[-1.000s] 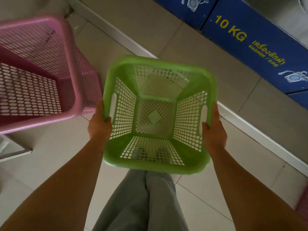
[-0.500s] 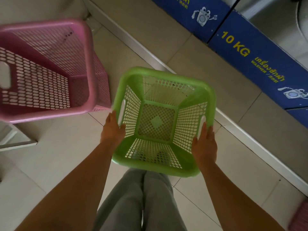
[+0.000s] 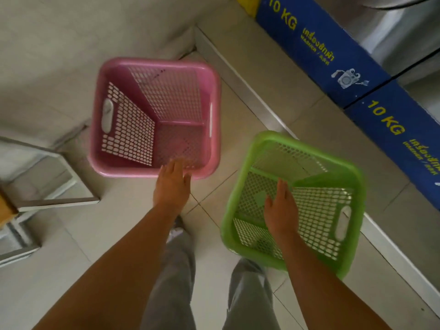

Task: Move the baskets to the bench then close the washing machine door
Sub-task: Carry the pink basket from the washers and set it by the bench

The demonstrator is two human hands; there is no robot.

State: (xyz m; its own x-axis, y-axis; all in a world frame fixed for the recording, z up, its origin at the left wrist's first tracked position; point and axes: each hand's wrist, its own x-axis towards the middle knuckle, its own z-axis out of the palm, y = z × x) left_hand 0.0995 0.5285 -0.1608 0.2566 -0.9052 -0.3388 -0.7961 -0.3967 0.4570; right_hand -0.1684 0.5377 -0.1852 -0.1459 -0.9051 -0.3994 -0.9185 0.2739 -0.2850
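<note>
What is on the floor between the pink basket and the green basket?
Nothing: in the head view only bare floor tile shows between the pink basket and the green basket.

The pale tiled floor [image 3: 123,236] is carrying everything here. A pink laundry basket [image 3: 154,117] is sitting on it at about eleven o'clock, open side up and empty. A green laundry basket [image 3: 295,201] is lying at about three o'clock, apart from the pink one, blurred, so whether it is resting flat is unclear. A white metal frame [image 3: 59,201] is standing at nine o'clock. Blue "10 KG" washer bases [image 3: 316,51] are running along one to three o'clock.
</note>
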